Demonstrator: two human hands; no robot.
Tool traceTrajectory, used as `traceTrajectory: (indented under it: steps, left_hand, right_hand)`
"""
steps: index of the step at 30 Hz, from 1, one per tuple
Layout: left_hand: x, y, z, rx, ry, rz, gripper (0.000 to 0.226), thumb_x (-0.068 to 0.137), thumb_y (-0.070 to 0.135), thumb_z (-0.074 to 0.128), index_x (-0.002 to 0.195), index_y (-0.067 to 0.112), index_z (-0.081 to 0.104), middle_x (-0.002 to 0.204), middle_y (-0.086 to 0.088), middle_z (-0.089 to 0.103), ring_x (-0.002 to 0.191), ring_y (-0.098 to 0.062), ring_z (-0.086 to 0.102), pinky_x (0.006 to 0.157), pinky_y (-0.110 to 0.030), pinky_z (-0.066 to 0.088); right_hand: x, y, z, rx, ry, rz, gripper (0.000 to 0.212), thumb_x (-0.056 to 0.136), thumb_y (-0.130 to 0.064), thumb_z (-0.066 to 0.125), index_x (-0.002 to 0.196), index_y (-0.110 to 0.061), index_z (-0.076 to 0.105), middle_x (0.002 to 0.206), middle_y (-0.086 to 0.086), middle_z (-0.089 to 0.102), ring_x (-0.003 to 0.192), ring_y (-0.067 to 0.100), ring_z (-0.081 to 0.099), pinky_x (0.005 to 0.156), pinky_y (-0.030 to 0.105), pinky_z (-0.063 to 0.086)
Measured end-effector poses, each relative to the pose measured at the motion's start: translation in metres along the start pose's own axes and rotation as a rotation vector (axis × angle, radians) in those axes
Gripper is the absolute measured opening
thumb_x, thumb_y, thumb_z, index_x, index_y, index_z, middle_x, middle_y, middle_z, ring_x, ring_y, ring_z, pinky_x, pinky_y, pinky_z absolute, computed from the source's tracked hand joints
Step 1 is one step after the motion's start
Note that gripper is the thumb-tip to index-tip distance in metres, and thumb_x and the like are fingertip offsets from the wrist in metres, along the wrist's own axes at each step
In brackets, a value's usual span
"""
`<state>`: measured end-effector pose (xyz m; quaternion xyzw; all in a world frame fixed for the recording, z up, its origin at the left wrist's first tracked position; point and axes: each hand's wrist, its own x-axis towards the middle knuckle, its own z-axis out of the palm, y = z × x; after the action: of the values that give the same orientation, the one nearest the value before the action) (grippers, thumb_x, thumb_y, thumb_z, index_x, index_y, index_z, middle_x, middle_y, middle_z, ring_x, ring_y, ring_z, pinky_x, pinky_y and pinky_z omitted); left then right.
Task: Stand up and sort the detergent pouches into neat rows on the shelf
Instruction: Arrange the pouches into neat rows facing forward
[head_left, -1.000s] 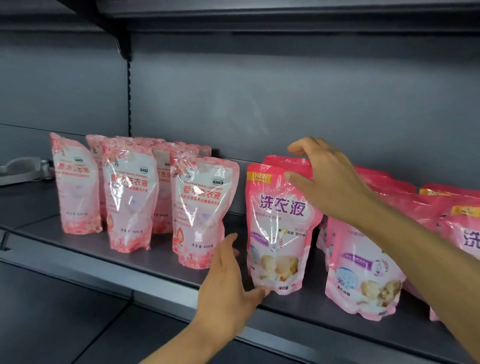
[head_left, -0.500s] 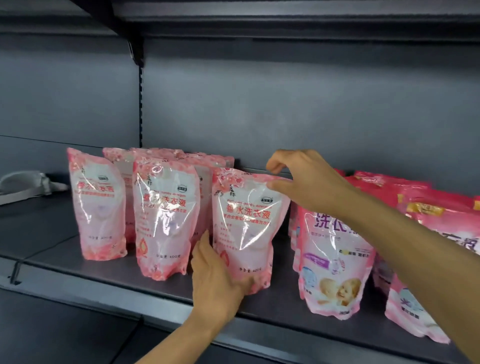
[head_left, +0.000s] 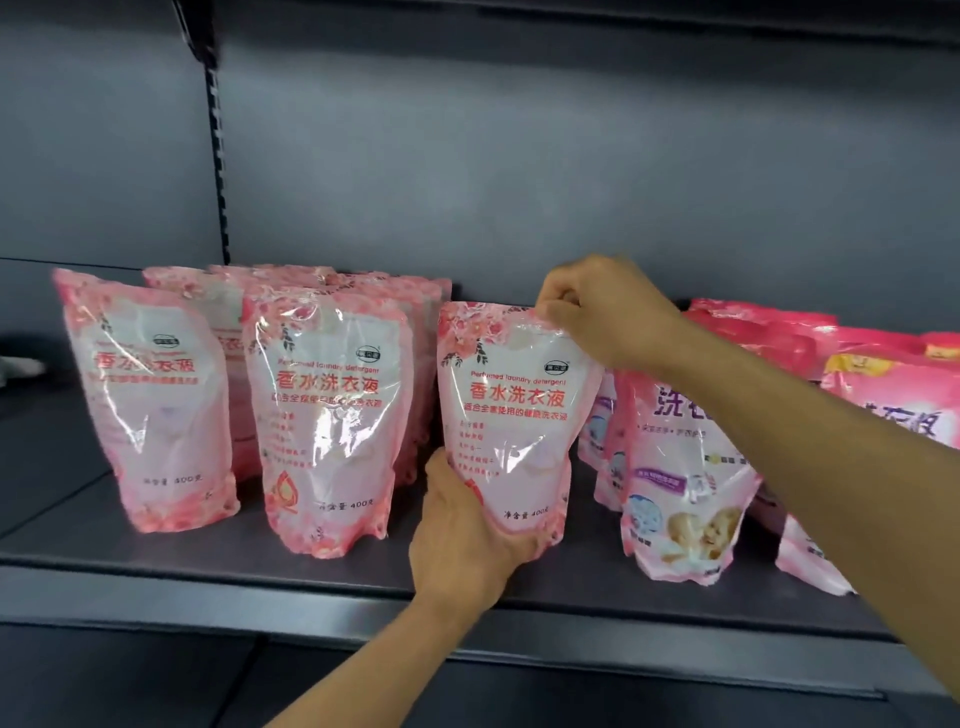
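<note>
Head view, looking slightly down onto a dark grey metal shelf (head_left: 156, 577) with a grey back panel (head_left: 519, 156) behind. Upright near the front lip, about mid-frame: a pale pink floral pouch of perfumed laundry detergent (head_left: 511, 415), held at two places. Left hand (head_left: 462, 535) cupped round its lower left corner, thumb up the left side, fingers curled under the base. Right hand (head_left: 597, 312) pinching the top seal at the upper right corner, fingers bent, forearm crossing in from the right edge of frame.

To the left, two more floral pouches in the front row: a middle pouch (head_left: 327, 426) just beside the held one, a narrow gap between them, and a left pouch (head_left: 150, 405) with a slightly wider gap. Behind those, further floral pouches (head_left: 291, 283) standing close together toward the back panel.

To the right, a separate group in deeper pink: a baby-print pouch (head_left: 685, 478) standing just beside the held one, its top partly hidden by the right forearm, more of the same kind behind it, and bright pink pouches (head_left: 769, 332) lying flatter toward the back and right.

Bare shelf surface left of the left pouch, running out to the frame edge, and a strip of bare shelf along the front lip. Slotted upright (head_left: 218, 156) rising at upper left, another shelf's underside (head_left: 571, 15) overhead
</note>
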<state>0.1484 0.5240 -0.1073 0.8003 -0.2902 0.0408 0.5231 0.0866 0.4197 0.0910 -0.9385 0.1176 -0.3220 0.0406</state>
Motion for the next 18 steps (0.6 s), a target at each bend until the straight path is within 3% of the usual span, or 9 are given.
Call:
traceTrajectory:
  steps: [3, 8, 13, 16, 18]
  left_hand:
    - [-0.001, -0.001, -0.001, 0.012, -0.007, -0.002, 0.108, 0.046, 0.055, 0.084, 0.124, 0.028, 0.015, 0.124, 0.011, 0.047, 0.109, -0.016, 0.054, 0.081, -0.034, 0.048]
    - [-0.002, 0.001, -0.005, 0.007, -0.02, -0.004, 0.101, 0.049, 0.052, 0.085, 0.12, 0.027, 0.018, 0.121, 0.014, 0.047, 0.102, -0.011, 0.053, 0.076, -0.027, 0.041]
    - [-0.002, 0.0, -0.008, -0.056, -0.067, -0.008, 0.105, 0.046, 0.044, 0.088, 0.121, 0.034, 0.015, 0.125, 0.013, 0.045, 0.108, -0.01, 0.051, 0.092, -0.031, 0.048]
    - [-0.009, 0.0, -0.014, -0.06, -0.06, -0.001, 0.116, 0.05, 0.036, 0.089, 0.136, 0.032, 0.011, 0.132, 0.013, 0.04, 0.121, -0.008, 0.045, 0.1, -0.025, 0.042]
    - [-0.018, 0.001, -0.02, -0.036, -0.036, 0.015, 0.117, 0.053, 0.036, 0.087, 0.14, 0.034, 0.009, 0.137, 0.012, 0.037, 0.127, -0.008, 0.041, 0.105, -0.03, 0.041]
  right_hand:
    - [-0.001, 0.002, 0.003, 0.025, 0.031, 0.0, 0.019, 0.089, -0.009, 0.052, 0.084, 0.0, 0.068, 0.084, 0.005, 0.068, 0.076, 0.015, 0.054, 0.068, 0.027, 0.043]
    - [-0.003, 0.005, 0.002, 0.062, 0.033, -0.028, 0.019, 0.09, -0.011, 0.054, 0.08, -0.003, 0.069, 0.072, 0.001, 0.065, 0.062, 0.008, 0.05, 0.064, 0.025, 0.04]
    - [-0.006, 0.007, 0.003, 0.061, 0.026, -0.073, 0.017, 0.09, -0.012, 0.053, 0.08, -0.009, 0.066, 0.07, 0.0, 0.065, 0.071, 0.019, 0.057, 0.075, 0.036, 0.052]
    - [-0.012, 0.006, 0.001, 0.105, 0.014, -0.104, 0.016, 0.09, -0.01, 0.051, 0.1, -0.012, 0.063, 0.088, 0.003, 0.07, 0.088, 0.022, 0.062, 0.082, 0.037, 0.051]
    - [-0.016, 0.005, -0.001, 0.14, 0.035, -0.122, 0.024, 0.091, -0.009, 0.049, 0.114, -0.011, 0.057, 0.103, 0.003, 0.068, 0.1, 0.02, 0.06, 0.09, 0.036, 0.047]
